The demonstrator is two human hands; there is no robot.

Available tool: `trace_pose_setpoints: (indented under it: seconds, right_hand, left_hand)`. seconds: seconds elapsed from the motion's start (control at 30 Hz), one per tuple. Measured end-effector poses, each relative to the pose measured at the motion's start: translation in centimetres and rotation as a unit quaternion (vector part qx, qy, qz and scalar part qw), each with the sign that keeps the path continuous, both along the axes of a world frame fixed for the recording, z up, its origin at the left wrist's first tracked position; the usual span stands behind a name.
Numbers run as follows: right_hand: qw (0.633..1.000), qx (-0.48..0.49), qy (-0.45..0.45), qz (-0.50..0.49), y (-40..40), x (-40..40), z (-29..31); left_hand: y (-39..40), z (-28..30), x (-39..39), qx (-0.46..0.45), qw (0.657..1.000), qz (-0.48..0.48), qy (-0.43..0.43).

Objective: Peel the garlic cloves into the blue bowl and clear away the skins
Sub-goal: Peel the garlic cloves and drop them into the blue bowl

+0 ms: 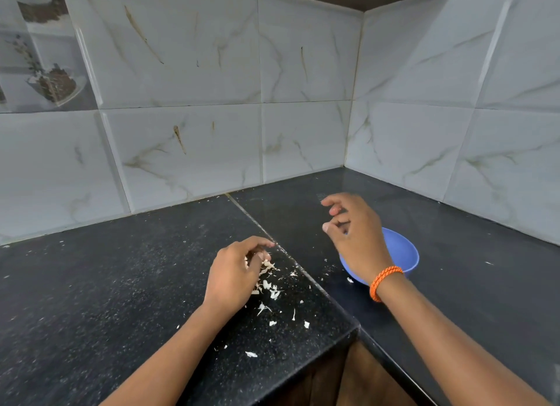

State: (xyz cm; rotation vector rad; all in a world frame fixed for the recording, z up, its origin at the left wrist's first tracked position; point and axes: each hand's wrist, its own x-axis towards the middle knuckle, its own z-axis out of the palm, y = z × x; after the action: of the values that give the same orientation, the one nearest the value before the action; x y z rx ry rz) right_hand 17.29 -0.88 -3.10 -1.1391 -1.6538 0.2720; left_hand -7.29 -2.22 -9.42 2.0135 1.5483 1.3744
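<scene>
1. My left hand [235,276] curls over a heap of garlic skins [269,284] on the black counter [121,299], fingertips pinching into the flakes; whether a clove sits under the palm I cannot tell.

2. My right hand [353,239], orange band [384,282] at the wrist, hovers above the blue bowl [403,254] with fingers loosely bent and nothing visible in them. The hand covers most of the bowl's inside, so any peeled cloves are hidden.

3. Risk, as I judge it: the skins are light and dry, and a quick sweep could scatter them rather than gather them. Loose bits already lie toward the counter's front edge [303,354], where a careless drag would tip them to the floor.

4. A second risk: a few flakes lie just beside the bowl, near the seam [272,239] between the two slabs. Sweeping that way could flick skin in among the cloves.

5. Room to move: the counter is bare to the left and back toward the tiled wall [181,148]. The corner closes the far right, and the slab drops off near my forearms.
</scene>
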Motion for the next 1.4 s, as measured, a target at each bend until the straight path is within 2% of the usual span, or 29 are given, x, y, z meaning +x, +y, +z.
trace_pose_setpoints:
  seconds: [0.2, 0.57, 0.67, 0.77, 0.8, 0.87, 0.93, 1.1, 1.2, 1.4]
  right_hand:
    - [0.992, -0.098, 0.013, -0.075, 0.6, 4.9, 0.5]
    - [0.993, -0.07, -0.016, -0.095, 0.7, 4.5, 0.9]
    - [0.997, -0.038, -0.037, -0.06, 0.5, 2.4, 0.7]
    - [0.993, -0.007, -0.115, 0.022, 0.3, -1.0, -0.1]
    - [0.987, -0.008, -0.148, 0.057, 0.3, -2.2, -0.6]
    - [0.967, -0.043, -0.231, 0.101, 0.9, -4.6, -1.8]
    - [0.946, -0.1, -0.29, 0.106, 2.2, -6.5, -2.8]
    - [0.927, -0.146, -0.324, 0.118, 4.6, -8.5, -3.8]
    - [0.913, -0.149, -0.359, 0.121, 4.4, -9.3, -4.6]
    - [0.915, -0.126, -0.366, 0.112, 3.1, -9.0, -5.1]
  left_hand:
    - [0.0, 0.2, -0.7, -0.023, 0.999, 0.028, -0.024]
    - [0.5, 0.5, -1.6, -0.026, 0.998, -0.008, -0.05]
    - [0.7, 1.3, -2.4, -0.044, 0.998, 0.001, -0.048]
    - [1.2, 1.6, -3.9, -0.092, 0.993, 0.003, -0.077]
    - [1.3, 1.6, -4.5, -0.102, 0.993, 0.002, -0.067]
    - [1.7, 1.6, -5.5, -0.125, 0.992, -0.012, 0.009]
    - [1.9, 1.9, -6.2, -0.169, 0.982, -0.04, 0.077]
    - [1.9, 2.2, -6.3, -0.22, 0.961, -0.081, 0.145]
    - [2.3, 1.8, -5.9, -0.207, 0.963, -0.068, 0.16]
    - [2.4, 1.2, -5.2, -0.193, 0.962, -0.049, 0.185]
